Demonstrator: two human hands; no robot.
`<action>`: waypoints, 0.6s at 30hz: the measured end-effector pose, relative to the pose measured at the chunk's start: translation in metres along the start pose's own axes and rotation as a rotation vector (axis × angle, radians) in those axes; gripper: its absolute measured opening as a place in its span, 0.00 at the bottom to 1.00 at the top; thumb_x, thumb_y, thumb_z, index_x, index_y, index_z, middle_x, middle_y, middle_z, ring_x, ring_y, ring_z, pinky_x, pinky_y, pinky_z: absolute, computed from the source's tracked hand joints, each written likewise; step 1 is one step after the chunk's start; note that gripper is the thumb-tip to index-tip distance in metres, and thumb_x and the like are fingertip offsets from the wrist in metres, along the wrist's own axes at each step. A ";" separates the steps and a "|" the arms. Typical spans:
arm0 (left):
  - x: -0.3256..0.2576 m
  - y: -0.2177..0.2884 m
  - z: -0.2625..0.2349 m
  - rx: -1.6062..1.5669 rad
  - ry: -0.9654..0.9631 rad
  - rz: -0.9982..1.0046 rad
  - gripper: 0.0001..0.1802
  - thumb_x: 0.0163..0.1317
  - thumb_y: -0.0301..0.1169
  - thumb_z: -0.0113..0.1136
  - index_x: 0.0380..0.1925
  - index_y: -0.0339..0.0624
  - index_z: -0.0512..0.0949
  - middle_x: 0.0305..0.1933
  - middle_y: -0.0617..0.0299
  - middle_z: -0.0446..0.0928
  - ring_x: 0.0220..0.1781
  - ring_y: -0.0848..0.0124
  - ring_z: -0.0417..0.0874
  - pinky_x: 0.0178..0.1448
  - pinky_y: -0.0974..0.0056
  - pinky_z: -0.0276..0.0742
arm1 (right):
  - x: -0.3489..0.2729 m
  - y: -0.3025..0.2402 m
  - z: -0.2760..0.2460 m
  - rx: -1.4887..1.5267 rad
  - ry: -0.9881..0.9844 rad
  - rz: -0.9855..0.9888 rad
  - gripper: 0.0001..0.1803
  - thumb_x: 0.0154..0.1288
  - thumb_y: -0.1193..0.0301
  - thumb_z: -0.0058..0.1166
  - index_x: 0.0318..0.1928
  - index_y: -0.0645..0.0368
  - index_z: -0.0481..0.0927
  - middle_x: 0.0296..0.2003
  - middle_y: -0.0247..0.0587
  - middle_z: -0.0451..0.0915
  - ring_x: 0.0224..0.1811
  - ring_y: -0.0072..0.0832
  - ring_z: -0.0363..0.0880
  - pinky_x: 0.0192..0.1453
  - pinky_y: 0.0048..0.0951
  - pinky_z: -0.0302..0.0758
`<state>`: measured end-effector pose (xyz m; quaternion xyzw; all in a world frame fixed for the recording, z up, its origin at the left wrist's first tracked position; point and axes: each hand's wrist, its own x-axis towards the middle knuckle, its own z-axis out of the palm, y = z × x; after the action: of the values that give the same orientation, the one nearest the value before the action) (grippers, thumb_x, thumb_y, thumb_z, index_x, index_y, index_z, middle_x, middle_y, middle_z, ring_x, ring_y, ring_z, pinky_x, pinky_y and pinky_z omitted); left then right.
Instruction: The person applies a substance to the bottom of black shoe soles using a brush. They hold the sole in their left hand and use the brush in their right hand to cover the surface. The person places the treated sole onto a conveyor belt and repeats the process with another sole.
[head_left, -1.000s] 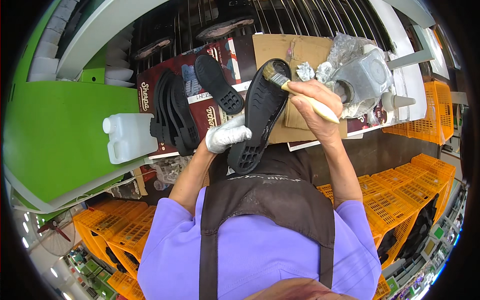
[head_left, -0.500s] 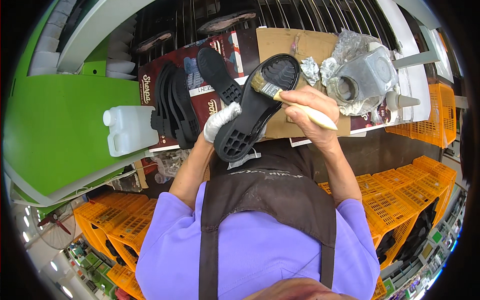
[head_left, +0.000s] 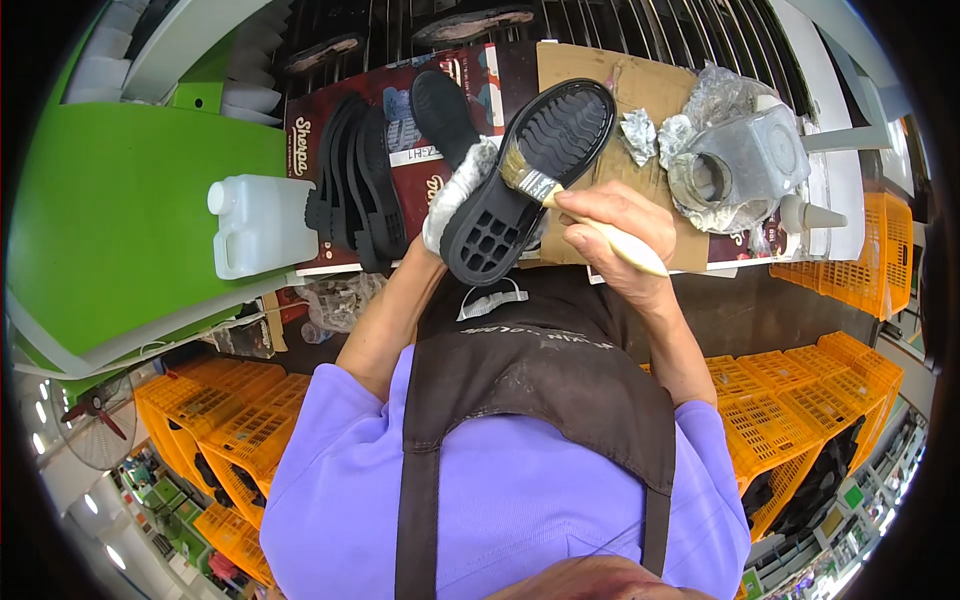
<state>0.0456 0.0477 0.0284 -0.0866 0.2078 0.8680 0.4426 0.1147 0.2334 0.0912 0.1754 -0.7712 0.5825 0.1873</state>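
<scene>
The sole (head_left: 565, 130) is held up over the near part of the cardboard (head_left: 640, 75), inner face upward, heel end toward the body, toe slanting away to the right. The brush (head_left: 540, 188) meets it near the left rim, around the waist. A light, even drag along that rim would likely serve best, tips worked into the corner, with no bare patch or pooled streak left; how wet the surface is cannot be told.

The right hand (head_left: 630, 230), bare, pinches the handle near the ferrule, a good grip for short, steered strokes. The left hand (head_left: 458, 200), gloved in white, clasps the sole from beneath, white showing at both edges. That glove lies close to the bristles, so turning the sole should work better than brushing across the fingers.

Just beyond, a loose sole (head_left: 442, 112) lies near enough to catch drips. The jar (head_left: 755, 155) sits right of the brush; if it holds the coating, small loads are wise. Farther left are a row of soles (head_left: 352, 180) and a jug (head_left: 265, 235).
</scene>
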 end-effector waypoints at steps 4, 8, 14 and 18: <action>0.003 0.002 0.000 -0.086 -0.117 -0.015 0.27 0.68 0.50 0.39 0.56 0.41 0.68 0.52 0.55 0.75 0.48 0.64 0.79 0.52 0.58 0.77 | -0.004 -0.001 0.006 0.011 -0.021 0.008 0.12 0.48 0.77 0.64 0.36 0.64 0.81 0.28 0.43 0.80 0.27 0.29 0.79 0.31 0.24 0.74; 0.007 -0.001 0.010 -0.036 0.045 0.054 0.27 0.68 0.52 0.39 0.54 0.42 0.70 0.50 0.55 0.75 0.47 0.65 0.79 0.52 0.61 0.77 | -0.005 -0.002 0.013 0.000 -0.029 -0.008 0.12 0.48 0.77 0.65 0.37 0.64 0.81 0.28 0.43 0.80 0.27 0.29 0.79 0.30 0.25 0.74; 0.016 0.003 -0.008 -0.258 -0.408 0.032 0.32 0.68 0.52 0.34 0.60 0.39 0.63 0.59 0.50 0.68 0.53 0.57 0.76 0.56 0.55 0.75 | -0.006 -0.005 0.021 0.022 -0.036 0.001 0.12 0.48 0.77 0.65 0.37 0.63 0.81 0.28 0.43 0.80 0.28 0.29 0.79 0.31 0.25 0.74; 0.016 0.002 -0.011 -0.188 -0.323 0.054 0.30 0.68 0.53 0.34 0.58 0.41 0.66 0.54 0.51 0.73 0.44 0.60 0.80 0.47 0.57 0.79 | -0.006 -0.006 0.024 0.057 -0.052 -0.012 0.13 0.48 0.77 0.65 0.37 0.63 0.81 0.28 0.43 0.80 0.28 0.29 0.79 0.31 0.25 0.74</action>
<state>0.0337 0.0535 0.0141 0.0185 0.0545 0.8978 0.4367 0.1204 0.2088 0.0869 0.2004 -0.7578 0.5985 0.1654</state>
